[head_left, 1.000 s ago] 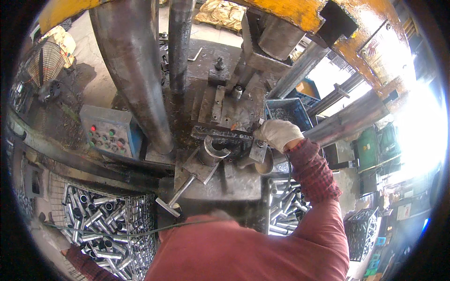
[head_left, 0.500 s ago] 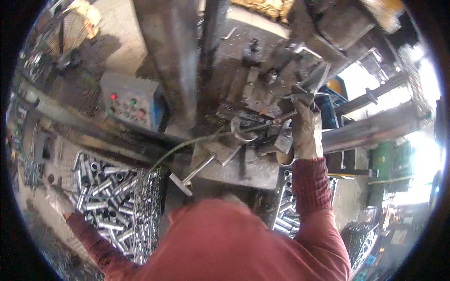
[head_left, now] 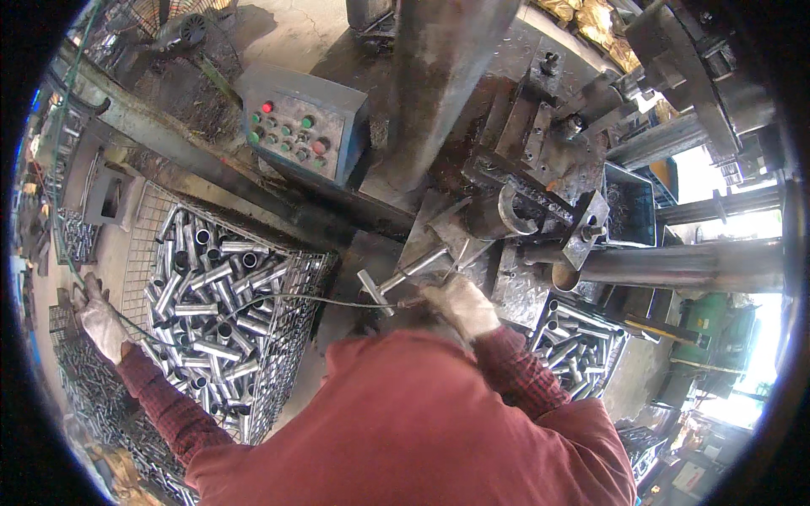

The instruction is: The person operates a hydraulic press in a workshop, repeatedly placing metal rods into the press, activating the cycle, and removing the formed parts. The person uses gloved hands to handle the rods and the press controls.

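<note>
My right hand (head_left: 462, 307), in a pale work glove, is closed around the end fitting of a thin green hose (head_left: 325, 299), close to my chest. A metal T-shaped bar (head_left: 377, 293) lies just beyond it. At the far left, my gloved left hand (head_left: 100, 322) reaches out past a wire basket (head_left: 135, 253); its fingers look extended and apart. The hose passes right by that hand, and whether they touch is unclear. Short shiny metal tubes (head_left: 215, 274) fill the basket. Ahead of my right hand stands a metal machine fixture with a curved half-ring part (head_left: 512, 211).
A grey control box (head_left: 295, 126) with coloured buttons stands ahead to the left, beside a thick steel column (head_left: 443, 76). A second bin of tubes (head_left: 582, 341) is at the right. Beyond it runs a large horizontal cylinder (head_left: 692, 266). A blue crate (head_left: 631, 198) sits behind the fixture.
My right hand has drawn back from the fixture toward my chest, bringing the hose end along. My left hand has moved slightly forward. The view has turned to the left.
</note>
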`<state>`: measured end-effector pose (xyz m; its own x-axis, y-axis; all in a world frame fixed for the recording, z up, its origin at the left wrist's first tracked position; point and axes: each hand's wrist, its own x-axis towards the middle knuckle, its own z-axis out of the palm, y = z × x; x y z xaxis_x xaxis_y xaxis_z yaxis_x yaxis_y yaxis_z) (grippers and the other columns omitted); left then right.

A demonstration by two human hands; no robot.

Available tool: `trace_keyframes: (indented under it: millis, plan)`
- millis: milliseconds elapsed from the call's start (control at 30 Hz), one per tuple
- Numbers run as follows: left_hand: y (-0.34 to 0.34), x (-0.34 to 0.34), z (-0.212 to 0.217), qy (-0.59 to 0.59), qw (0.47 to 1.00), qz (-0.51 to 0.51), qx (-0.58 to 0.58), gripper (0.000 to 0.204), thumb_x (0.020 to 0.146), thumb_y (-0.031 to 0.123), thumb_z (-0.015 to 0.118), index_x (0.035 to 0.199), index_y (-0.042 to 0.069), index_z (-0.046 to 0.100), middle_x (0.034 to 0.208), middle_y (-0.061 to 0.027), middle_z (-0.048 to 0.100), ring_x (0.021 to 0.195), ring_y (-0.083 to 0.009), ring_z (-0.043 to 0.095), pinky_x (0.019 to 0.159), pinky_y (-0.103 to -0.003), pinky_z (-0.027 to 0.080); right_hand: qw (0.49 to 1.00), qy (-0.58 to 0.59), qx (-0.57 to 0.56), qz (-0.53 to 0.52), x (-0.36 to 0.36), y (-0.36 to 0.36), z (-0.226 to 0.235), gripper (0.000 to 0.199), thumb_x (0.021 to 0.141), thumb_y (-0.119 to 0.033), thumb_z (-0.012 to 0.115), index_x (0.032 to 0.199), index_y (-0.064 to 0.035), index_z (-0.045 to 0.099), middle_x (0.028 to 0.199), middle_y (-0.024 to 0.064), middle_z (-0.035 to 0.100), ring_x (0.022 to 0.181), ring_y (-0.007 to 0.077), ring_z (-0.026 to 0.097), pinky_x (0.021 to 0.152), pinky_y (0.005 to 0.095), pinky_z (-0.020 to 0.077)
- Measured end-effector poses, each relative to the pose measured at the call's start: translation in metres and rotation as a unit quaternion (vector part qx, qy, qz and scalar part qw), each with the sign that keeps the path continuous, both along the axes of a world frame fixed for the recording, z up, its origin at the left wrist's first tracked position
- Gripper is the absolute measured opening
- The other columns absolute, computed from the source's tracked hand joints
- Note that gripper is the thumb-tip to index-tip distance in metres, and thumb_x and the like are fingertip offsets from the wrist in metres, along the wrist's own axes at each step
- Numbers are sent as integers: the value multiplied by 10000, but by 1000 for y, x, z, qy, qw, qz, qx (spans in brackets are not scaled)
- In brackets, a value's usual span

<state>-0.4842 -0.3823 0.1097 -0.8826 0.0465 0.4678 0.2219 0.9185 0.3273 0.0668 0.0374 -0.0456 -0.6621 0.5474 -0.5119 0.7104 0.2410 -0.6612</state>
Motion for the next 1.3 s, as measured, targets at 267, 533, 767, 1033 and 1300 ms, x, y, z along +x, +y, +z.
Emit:
trace_keyframes:
  millis: [267,533,767,1033,1300]
  plan:
    - [6,-31,-29,-46,995,53,-67,856,1013,800,590,1262,5,790,1116,-321,780,1004,-474,773,853,-533,581,969,-5,141,200,-16,-40,-41,287,1054,-231,606,1274,-138,765,1018,173,765,948,376,754,810,525,594]
    - [-13,-94,-20,210,846,-69,-484,554,1095,24,561,1624,188,559,1045,-115,808,632,-213,715,602,-339,581,993,-33,-84,-78,-48,-60,-18,382,1108,-251,532,1432,-203,728,1355,209,744,1242,432,707,1074,482,559]
    - [-2,-79,-25,113,982,-124,-83,430,1089,415,729,1226,16,811,995,-203,825,823,-319,796,670,-368,568,994,39,-66,72,-132,-56,-5,374,1084,-418,628,1215,-104,781,1053,157,741,921,281,683,853,436,538]
    - [-126,-58,65,15,968,-192,159,383,1113,179,651,1465,30,678,1184,-67,796,811,-113,679,693,-297,538,899,183,-168,361,-248,-84,-67,276,1056,-253,636,1229,-89,775,1145,138,793,1101,312,741,963,402,575]
    - [-153,22,19,-106,988,-70,90,483,1103,56,598,1579,-16,570,1644,-203,565,1454,-352,575,1188,-450,493,936,42,-301,179,-333,-187,-139,432,1050,-251,675,1463,-124,698,1344,120,751,1166,279,741,1011,386,606]
